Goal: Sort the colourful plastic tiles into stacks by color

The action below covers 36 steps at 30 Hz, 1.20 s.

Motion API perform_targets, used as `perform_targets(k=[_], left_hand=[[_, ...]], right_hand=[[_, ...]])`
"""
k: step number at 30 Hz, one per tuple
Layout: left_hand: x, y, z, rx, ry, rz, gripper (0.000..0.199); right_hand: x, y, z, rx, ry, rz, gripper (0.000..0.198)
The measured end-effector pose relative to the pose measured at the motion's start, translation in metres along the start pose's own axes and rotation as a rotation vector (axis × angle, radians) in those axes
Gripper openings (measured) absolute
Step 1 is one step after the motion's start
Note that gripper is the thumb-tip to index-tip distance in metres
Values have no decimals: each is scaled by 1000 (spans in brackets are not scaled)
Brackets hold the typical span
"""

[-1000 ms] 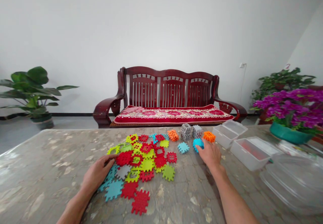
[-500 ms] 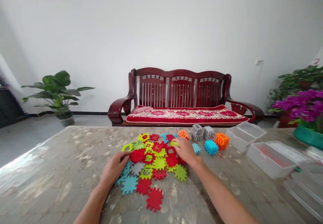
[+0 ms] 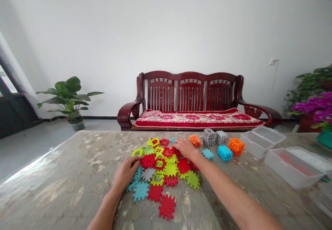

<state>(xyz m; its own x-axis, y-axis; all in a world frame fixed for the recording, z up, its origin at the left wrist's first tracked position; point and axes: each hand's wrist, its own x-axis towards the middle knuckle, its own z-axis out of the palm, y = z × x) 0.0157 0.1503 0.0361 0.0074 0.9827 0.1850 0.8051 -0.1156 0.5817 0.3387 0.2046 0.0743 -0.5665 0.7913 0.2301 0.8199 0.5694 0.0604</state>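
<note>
A pile of notched plastic building tiles lies in front of me, red, lime green, blue and grey. My left hand [image 3: 126, 172] rests at the pile's left edge, fingers apart, its fingertips by a red window tile [image 3: 148, 161] and above blue tiles [image 3: 141, 190]. Over the far right part of the pile reaches my right hand [image 3: 184, 147], fingers stretched out, touching the tiles there. A small blue tile [image 3: 173, 140] shows just past its fingertips. What lies under that palm is hidden. Nearest me lies a red tile [image 3: 167, 207].
Right of the pile stand stacks of tiles: orange [image 3: 236, 146], blue [image 3: 224, 153] and grey [image 3: 209, 137]. A loose light-blue tile [image 3: 208, 154] lies before them. Clear plastic boxes [image 3: 293, 174] stand farther right. Beyond the table [image 3: 85, 161] is a wooden bench [image 3: 190, 74].
My right hand has moved left and slightly away across the pile, covering the blue tiles at the back. My left hand stays by the same tiles. The camera view has turned a little left.
</note>
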Motion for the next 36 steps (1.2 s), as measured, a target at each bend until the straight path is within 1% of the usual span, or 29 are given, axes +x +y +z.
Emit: perform_targets(k=[4,6,7,9,11,13,14,15,17,20,22,27,30,33,36], left_hand=[[0,0,-1,20,7,1,37],[1,-1,0,28,10,3,36],[2,-2,0,31,9,3,36],[2,-4,1,35,5,-1,37],[3,-5,1,36,-6,-2,38],[2,-4,1,35,-11,-3,38],[2,-4,1,34,-10,-4,38],[2,-3,1,32,-7,-4,38],[2,-2,0,28,-7,1,38],[1,0,-1,24,-19,16,38],[1,0,-1,18,-14,14,38],[1,0,-1,3,6,28,37],[1,-1,-1,15,0,32,39],[1,-2,0,12,-3,21,40],[2,-3,0,-10,-3,34,39]], right_hand=[[-10,-4,-3,33,45,23,23],[-16,-9,-5,88,112,80,24],[-20,-12,-5,162,168,136,25],[-30,-16,-3,419,310,291,25],[-44,-19,2,770,408,463,26],[-61,-18,9,1051,390,598,28],[-70,-17,12,1129,356,650,29],[-79,-15,15,1156,319,686,30],[-94,-12,19,1095,288,711,31],[-106,-11,19,958,342,667,35],[-107,-12,14,902,365,639,37],[-106,-19,1,747,317,617,32],[-109,-25,-3,662,338,595,30],[-114,-24,-6,701,405,616,28],[-124,-8,-10,842,552,709,31]])
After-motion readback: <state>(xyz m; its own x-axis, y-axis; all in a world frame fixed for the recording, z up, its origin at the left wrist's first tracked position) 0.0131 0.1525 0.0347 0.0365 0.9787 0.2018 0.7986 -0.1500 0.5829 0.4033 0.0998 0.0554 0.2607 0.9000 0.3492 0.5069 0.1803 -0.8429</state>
